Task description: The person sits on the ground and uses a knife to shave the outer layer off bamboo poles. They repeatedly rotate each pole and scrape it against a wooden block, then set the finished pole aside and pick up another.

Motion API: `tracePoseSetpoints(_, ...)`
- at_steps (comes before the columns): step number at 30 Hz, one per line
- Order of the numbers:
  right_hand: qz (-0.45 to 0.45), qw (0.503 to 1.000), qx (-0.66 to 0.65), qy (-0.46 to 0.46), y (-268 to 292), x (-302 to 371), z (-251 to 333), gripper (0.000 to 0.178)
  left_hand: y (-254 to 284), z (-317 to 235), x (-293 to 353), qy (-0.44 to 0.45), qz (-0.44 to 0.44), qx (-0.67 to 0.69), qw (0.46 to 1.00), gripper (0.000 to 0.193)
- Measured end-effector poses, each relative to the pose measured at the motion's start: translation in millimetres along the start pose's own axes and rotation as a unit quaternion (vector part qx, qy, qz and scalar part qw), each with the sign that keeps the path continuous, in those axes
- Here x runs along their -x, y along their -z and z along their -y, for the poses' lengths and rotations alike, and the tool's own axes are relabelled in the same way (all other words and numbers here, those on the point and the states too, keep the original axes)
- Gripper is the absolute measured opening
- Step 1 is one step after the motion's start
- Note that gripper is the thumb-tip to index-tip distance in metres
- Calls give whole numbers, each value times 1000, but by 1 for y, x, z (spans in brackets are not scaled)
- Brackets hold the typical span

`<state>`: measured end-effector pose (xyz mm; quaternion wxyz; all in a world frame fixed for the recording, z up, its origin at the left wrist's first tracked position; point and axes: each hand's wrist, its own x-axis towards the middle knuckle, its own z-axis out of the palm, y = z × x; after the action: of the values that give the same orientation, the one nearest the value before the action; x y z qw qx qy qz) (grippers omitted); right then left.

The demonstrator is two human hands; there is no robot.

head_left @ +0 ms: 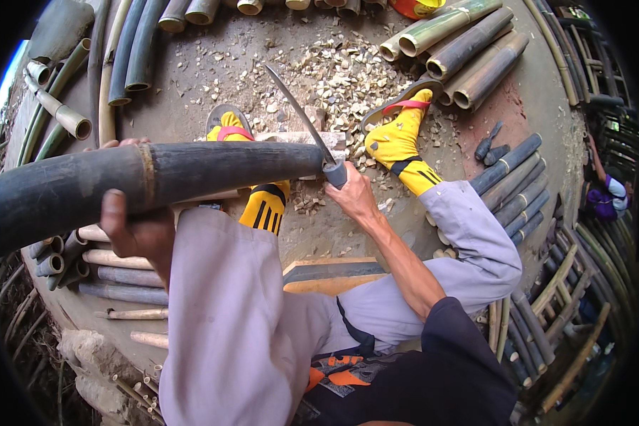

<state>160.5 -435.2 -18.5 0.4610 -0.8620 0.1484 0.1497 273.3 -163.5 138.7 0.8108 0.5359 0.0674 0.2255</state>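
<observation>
The left hand (136, 228) is wrapped around a thick, dark bamboo culm (149, 177), thumb on the near side and fingers curled over the far side, so the hand is closed on the pole from below. The culm lies roughly horizontal across the view, above the left thigh; its long axis runs from the far left edge toward centre, where its cut end stops just beside the right hand (353, 195). The right hand is clenched around the grey handle of a long knife (302, 117), whose narrow blade rises from the grip up and to the left, its tip over the scattered bamboo chips (334, 71). The blade base sits touching or nearly touching the cut end of the culm; which of the two cannot be told. The blade therefore stands at a steep angle to the pole's axis, meeting it at the end face, and the right hand is the nearer hand to that working end, while the left supports the pole well back along its length. A wooden block (298, 138) lies behind the pole's end, between the two feet in yellow socks and sandals. Stacks of cut bamboo poles (468, 50) ring the dirt floor.
</observation>
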Motion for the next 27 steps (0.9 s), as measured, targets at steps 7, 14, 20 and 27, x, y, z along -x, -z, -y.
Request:
tracePoseSetpoints(7,-157,965,-69,201,16,18,48,31,7,5,-1,-81,-8,-38,996,76)
tracePoseSetpoints(14,-60,997,45,-17,-7,-2,-29,24,10,9,-4,-113,24,-37,993,79)
tracePoseSetpoints(20,-115,983,-111,91,3,5,16,28,36,10,-5,-110,72,-10,991,78)
tracePoseSetpoints(27,-23,999,-10,-20,12,2,8,31,30,-5,-6,-29,9,-16,999,68)
